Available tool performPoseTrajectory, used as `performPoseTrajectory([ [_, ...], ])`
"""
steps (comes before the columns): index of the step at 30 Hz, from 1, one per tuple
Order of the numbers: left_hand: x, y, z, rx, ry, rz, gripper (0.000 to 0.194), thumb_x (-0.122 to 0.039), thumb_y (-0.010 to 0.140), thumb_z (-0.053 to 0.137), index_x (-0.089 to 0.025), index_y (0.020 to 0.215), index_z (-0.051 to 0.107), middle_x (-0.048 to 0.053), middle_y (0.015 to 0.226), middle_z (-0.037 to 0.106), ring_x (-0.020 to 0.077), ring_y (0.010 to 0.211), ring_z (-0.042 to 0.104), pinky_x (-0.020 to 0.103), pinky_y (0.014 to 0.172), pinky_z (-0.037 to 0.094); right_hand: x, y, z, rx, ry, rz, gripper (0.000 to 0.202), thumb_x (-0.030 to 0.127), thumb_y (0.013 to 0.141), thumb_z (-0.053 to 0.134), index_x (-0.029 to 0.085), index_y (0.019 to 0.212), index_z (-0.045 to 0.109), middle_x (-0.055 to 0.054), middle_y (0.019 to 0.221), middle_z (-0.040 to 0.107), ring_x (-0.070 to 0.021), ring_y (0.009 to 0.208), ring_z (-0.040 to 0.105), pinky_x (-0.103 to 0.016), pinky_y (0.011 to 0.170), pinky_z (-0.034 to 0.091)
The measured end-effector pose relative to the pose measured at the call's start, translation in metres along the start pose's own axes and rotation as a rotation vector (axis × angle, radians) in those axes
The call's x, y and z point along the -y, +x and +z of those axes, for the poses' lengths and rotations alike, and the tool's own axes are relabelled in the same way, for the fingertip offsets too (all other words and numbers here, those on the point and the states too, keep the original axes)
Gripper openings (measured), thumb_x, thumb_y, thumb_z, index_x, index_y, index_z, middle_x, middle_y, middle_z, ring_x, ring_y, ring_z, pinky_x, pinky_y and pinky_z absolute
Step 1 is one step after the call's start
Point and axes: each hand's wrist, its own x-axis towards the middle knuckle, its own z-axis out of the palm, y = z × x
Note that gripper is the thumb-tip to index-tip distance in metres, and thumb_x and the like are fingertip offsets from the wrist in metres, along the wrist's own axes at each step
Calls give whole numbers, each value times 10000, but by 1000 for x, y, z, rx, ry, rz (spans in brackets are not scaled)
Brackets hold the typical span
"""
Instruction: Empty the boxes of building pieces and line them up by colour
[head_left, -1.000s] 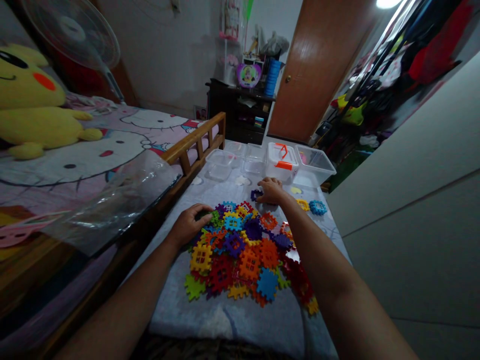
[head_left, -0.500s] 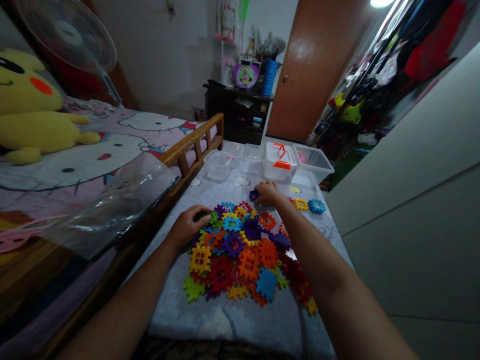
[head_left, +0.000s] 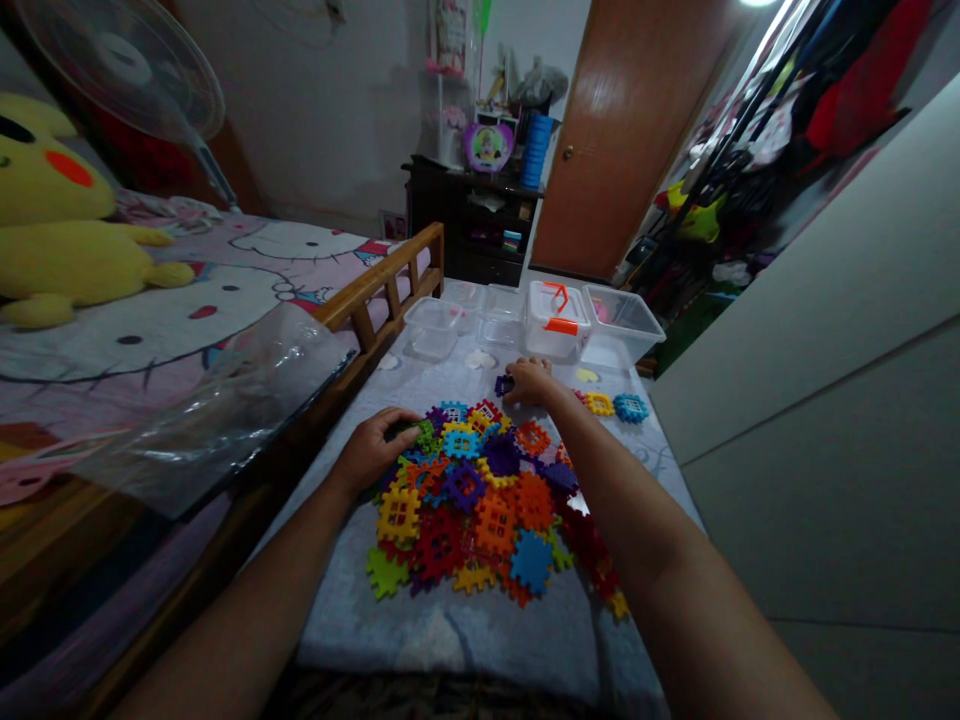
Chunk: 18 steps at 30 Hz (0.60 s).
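Colourful toothed plastic pieces lie in a loose pile on the cloth-covered table [head_left: 450,640], among them an orange piece [head_left: 495,524] and a light blue piece [head_left: 532,561]. My left hand [head_left: 375,447] rests at the pile's left edge, fingers apart, touching a green piece [head_left: 427,434]. Beyond the pile, my right hand [head_left: 529,381] has its fingers on a dark purple piece [head_left: 503,385]. Right of that hand, a yellow piece [head_left: 599,404] and a teal piece [head_left: 631,408] lie in a row, partly hidden by my arm.
Clear containers [head_left: 433,328] and a lidded box with orange clasps [head_left: 557,320] stand at the table's far end. A wooden bed rail [head_left: 382,275] runs along the left, with a plastic bag [head_left: 217,410] beside it. A pale cabinet [head_left: 825,400] is on the right.
The whole view has shifted slightly. Both hands keep nearly the same places, my right hand still at the dark purple piece.
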Motion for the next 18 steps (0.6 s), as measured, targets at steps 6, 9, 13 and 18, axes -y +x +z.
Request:
performPoseTrajectory([
  [6,4,0,0,6,7,-2,415,-540,810,593,-186,984,721,91,1063,732,278,1013,671,411,978,497,-29,-38,-19,-178,212,-46,556,370,867,663,159,1370,560,-147,1363,592,-277,1221,557,-359,1014,413],
  [9,4,1,0,11,0,-4,410,-536,805,598,-189,989,715,88,1058,731,276,1013,667,407,982,494,-45,-71,-16,-198,286,-74,389,258,882,625,145,1254,628,-114,1215,679,-218,1075,632,-282,914,449],
  [13,1,1,0,7,9,-4,413,-545,788,598,-194,971,718,84,1044,732,277,998,667,402,981,495,-38,-104,9,-102,196,-68,257,258,863,638,157,1096,677,-100,1089,719,-226,994,648,-281,835,451],
  [18,0,1,1,-4,10,-12,409,-555,784,599,-201,952,718,77,1033,738,270,979,670,397,969,506,-13,-115,40,-121,99,-8,351,367,851,660,143,1121,660,-164,1129,685,-273,1030,634,-319,851,446],
])
